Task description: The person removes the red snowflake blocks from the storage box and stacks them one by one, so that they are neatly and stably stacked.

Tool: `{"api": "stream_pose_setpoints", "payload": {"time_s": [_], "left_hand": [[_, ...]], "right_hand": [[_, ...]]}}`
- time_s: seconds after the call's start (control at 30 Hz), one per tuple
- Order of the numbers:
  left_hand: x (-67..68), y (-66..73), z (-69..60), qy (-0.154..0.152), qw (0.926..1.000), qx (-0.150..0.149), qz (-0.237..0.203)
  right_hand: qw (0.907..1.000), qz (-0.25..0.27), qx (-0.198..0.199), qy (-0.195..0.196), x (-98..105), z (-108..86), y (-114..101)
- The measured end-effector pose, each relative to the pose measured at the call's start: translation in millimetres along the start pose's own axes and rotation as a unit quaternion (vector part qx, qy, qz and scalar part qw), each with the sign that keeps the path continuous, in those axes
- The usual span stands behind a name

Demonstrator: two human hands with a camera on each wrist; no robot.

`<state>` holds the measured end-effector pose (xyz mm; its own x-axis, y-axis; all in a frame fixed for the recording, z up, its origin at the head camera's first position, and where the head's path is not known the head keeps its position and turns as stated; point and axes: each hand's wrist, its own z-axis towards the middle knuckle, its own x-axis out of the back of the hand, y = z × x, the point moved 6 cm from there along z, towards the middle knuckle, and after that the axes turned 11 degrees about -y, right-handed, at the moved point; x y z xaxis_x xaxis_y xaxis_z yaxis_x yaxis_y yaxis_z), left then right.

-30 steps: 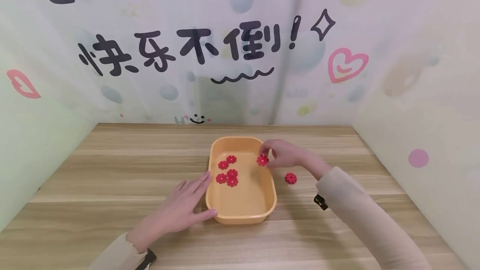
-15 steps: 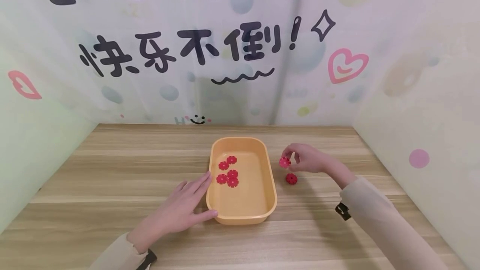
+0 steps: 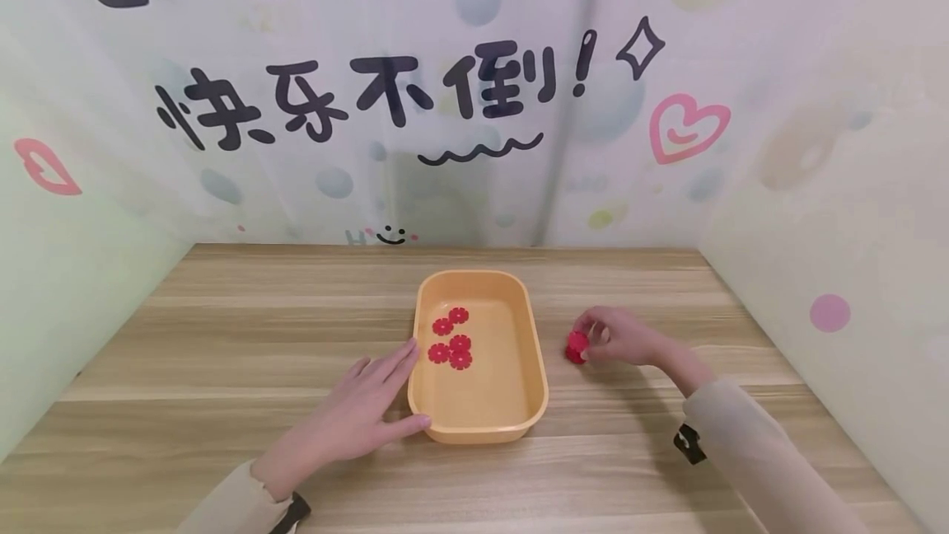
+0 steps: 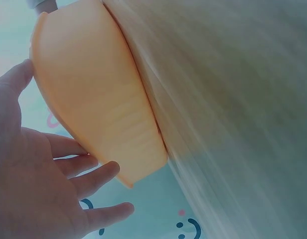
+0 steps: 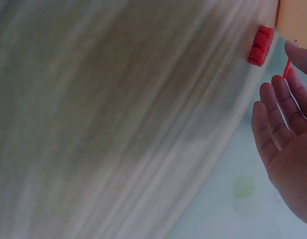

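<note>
My left hand [image 3: 354,412] rests its straight fingers and thumb against the left rim of an orange plastic tray [image 3: 478,433]. The left wrist view shows that hand [image 4: 41,169] touching the edge of the tray [image 4: 93,84]. Right of the tray, my right hand [image 3: 628,338] pinches a red flower-shaped disc [image 3: 578,341] between thumb and fingers. Directly below it on the table is a short stack of red discs [image 3: 573,358]. In the right wrist view, the held disc [image 5: 287,68] appears edge-on, apart from the stack [image 5: 261,46].
Several red flower-shaped discs [image 3: 442,326] lie flat in the left half of the tray, some overlapping. The wood-grain table [image 3: 259,311] is bounded by a printed curtain [image 3: 460,188] at the back and pale walls at the sides.
My right hand has carried the red disc from over the tray's right rim, rightward and then down to the stack. My left hand has stayed at the tray.
</note>
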<state>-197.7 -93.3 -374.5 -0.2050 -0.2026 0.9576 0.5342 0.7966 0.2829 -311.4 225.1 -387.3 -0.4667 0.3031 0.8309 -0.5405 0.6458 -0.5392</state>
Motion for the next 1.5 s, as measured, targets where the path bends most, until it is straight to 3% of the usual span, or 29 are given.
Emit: {"api": "stream_pose_setpoints", "payload": {"time_s": [0.6,1.5], "left_hand": [[-1.9,-1.5,0.9,-0.002,1.0000,0.000,0.003],[0.0,0.7,0.2,0.002,1.0000,-0.005,0.006]], "right_hand": [[0.9999,0.002,-0.011,-0.008,-12,-3.4,8],[0.9997,-0.015,-0.018,-0.006,-13,-2.2,9]]}}
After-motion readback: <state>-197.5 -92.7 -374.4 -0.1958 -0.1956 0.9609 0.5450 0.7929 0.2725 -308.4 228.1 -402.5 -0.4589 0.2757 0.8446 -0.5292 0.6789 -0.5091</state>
